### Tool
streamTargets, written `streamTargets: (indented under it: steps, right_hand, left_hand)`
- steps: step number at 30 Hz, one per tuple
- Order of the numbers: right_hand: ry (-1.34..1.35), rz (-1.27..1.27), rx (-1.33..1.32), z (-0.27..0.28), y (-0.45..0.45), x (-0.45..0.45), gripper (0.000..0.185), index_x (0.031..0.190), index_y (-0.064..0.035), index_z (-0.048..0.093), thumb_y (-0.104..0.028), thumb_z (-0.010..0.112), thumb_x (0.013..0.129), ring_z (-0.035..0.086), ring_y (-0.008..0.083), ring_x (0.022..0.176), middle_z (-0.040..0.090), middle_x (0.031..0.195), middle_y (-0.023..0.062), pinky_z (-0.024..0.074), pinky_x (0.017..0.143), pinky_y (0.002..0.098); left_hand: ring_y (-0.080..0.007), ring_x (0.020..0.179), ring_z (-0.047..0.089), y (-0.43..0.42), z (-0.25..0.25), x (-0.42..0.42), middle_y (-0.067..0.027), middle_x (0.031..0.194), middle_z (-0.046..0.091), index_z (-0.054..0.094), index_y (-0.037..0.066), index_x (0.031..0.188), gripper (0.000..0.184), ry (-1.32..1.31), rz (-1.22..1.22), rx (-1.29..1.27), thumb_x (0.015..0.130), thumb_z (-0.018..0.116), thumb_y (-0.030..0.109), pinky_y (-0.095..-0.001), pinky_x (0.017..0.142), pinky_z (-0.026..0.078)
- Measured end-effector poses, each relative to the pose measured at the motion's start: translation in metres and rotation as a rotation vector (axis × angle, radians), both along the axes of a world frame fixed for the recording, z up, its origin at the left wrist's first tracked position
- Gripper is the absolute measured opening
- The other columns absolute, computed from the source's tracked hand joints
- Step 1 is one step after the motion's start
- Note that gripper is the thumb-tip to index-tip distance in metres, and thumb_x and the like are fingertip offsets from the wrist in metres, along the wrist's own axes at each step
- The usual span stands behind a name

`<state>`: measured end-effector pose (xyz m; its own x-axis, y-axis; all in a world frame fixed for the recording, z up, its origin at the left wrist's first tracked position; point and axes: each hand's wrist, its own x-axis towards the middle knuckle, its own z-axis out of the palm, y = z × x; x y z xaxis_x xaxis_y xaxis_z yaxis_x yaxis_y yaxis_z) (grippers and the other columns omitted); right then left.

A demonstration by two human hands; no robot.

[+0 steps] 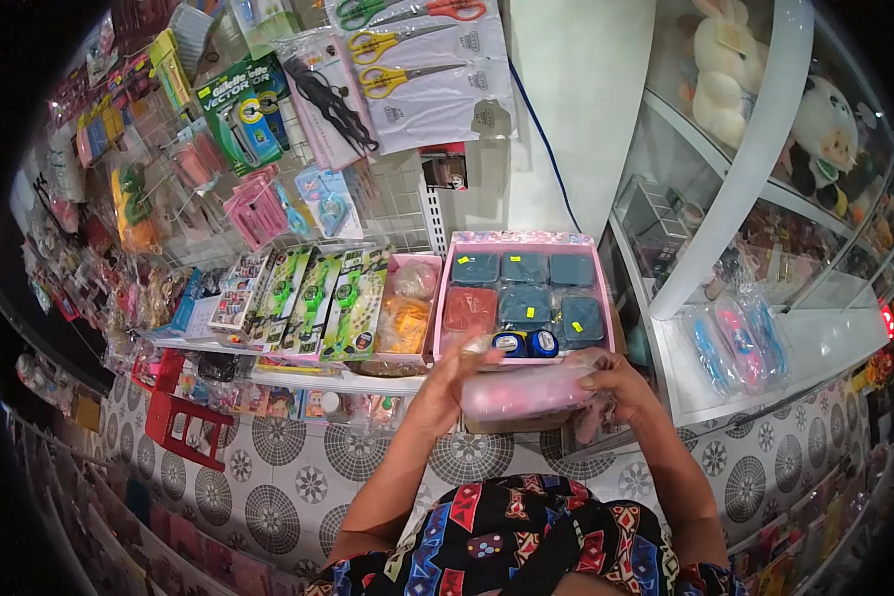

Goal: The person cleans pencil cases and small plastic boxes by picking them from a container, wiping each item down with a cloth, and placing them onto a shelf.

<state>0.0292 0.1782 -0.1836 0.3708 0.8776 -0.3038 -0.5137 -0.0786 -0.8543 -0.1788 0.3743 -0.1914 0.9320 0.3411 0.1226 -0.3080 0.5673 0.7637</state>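
Currently, pink box (441, 298) holds square packs (523, 304); right hand (623, 385) grips pink packet (526, 391), left hand (447, 387) at other end, grip unclear.

the single view is taken from the head, faced forward and down; the shirt (487, 531) and pack (526, 393) are seen close, the box (522, 238) just beyond, the scissors (375, 82) farther off.

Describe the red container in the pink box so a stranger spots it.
Below the white pillar stands an open pink box. At its left side, under a row of blue-green containers, sits the red container: the only red one there.
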Motion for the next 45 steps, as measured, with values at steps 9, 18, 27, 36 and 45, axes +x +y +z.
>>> streamTargets:
  steps: [9,18,27,36,45]
  right_hand:
    - [-0.269,0.097,-0.148,0.003,0.020,0.014,0.046,0.105,-0.0015,0.062,-0.004,0.076,0.062,0.060,0.0160,0.079,0.064,0.090,0.0071,0.0472,0.073,0.0268]
    - [-0.734,-0.558,0.163,-0.022,0.066,-0.032,0.041,0.120,-0.0019,0.049,-0.010,0.062,0.082,0.053,0.0185,0.099,0.052,0.115,0.0104,0.0438,0.085,0.0296]
    - [-1.317,-0.148,0.286,-0.023,0.052,-0.091,0.046,0.126,-0.0012,0.049,-0.002,0.049,0.080,0.029,0.0369,0.133,0.033,0.141,0.0219,0.0224,0.109,0.0435]
    - [-0.826,-0.035,0.200,-0.021,0.016,-0.069,0.043,0.120,-0.0006,0.054,0.006,0.052,0.078,0.049,0.0266,0.118,0.051,0.127,0.0139,0.0391,0.099,0.0374]
    - [0.161,-0.428,0.334,0.008,0.053,-0.039,0.035,0.121,-0.0098,0.047,-0.031,0.051,0.093,0.056,0.0174,0.098,0.055,0.108,0.0037,0.0460,0.085,0.0317]
  left_hand:
    - [-0.0202,0.079,0.064,-0.028,-0.022,-0.005,-0.0119,0.114,0.056,0.026,0.015,0.143,0.060,0.256,-0.426,0.043,0.091,0.055,0.022,-0.0316,0.056,0.056]
    - [-0.0219,0.074,0.066,-0.060,-0.033,0.013,-0.0107,0.110,0.058,0.026,0.011,0.143,0.058,0.185,-0.023,-0.152,0.092,0.050,0.026,-0.0309,0.049,0.055]
    - [-0.0172,0.111,0.050,-0.050,-0.044,0.035,-0.0119,0.124,0.051,0.033,0.003,0.139,0.048,0.197,0.422,-0.118,0.096,0.042,0.023,-0.0277,0.097,0.040]
    - [-0.0199,0.087,0.063,-0.027,-0.051,0.035,-0.0117,0.114,0.055,0.032,0.005,0.139,0.057,0.101,0.279,-0.200,0.093,0.046,0.036,-0.0297,0.065,0.054]
    - [-0.0207,0.078,0.064,-0.061,-0.039,0.038,-0.0126,0.117,0.055,0.028,0.010,0.142,0.060,0.082,0.015,-0.256,0.090,0.051,0.029,-0.0286,0.049,0.054]
